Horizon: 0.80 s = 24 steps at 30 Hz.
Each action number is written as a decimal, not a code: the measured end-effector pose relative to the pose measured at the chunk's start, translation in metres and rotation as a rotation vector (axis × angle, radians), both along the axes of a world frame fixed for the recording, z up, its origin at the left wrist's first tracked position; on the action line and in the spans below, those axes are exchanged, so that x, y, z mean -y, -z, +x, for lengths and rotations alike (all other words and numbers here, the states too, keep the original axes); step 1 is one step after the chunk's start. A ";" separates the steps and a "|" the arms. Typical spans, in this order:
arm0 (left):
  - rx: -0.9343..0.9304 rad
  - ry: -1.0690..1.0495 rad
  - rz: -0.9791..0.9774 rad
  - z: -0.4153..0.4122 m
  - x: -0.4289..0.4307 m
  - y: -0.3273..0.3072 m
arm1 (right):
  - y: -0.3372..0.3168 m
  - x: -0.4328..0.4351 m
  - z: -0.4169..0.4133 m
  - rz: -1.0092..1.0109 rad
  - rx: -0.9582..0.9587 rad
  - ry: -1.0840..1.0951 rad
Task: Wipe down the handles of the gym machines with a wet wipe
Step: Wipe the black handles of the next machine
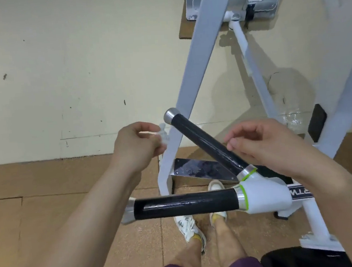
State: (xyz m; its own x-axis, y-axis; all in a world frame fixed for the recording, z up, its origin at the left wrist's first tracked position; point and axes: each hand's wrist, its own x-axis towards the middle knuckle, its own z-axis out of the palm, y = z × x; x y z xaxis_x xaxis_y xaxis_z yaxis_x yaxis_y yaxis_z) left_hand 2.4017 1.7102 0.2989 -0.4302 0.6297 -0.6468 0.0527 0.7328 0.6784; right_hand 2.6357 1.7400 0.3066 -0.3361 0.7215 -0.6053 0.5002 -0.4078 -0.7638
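Pinching crumpled wet wipe (164,135), left hand (138,146) clear of glossy black upper handle (201,139); right hand (265,144) slack, empty, over it.

I count two black handles on this machine, an upper handle (206,144) and a lower handle (185,203). There is one white machine frame (197,67). Two hands are up, my left hand (136,145) and right hand (263,145), with one wet wipe (164,134). Below are two white shoes, my left shoe (187,228) and right shoe (215,187).
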 end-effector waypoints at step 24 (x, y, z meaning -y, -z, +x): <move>0.255 -0.261 -0.223 0.043 -0.019 0.020 | 0.000 0.006 -0.026 0.279 0.357 -0.246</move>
State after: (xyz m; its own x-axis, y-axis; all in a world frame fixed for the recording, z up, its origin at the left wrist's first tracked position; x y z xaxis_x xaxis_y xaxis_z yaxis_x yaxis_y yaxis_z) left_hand 2.4449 1.7289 0.2788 -0.3652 0.3535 -0.8612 -0.3032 0.8295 0.4691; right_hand 2.6097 1.7341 0.3071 -0.3236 0.7976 -0.5090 0.8051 -0.0505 -0.5909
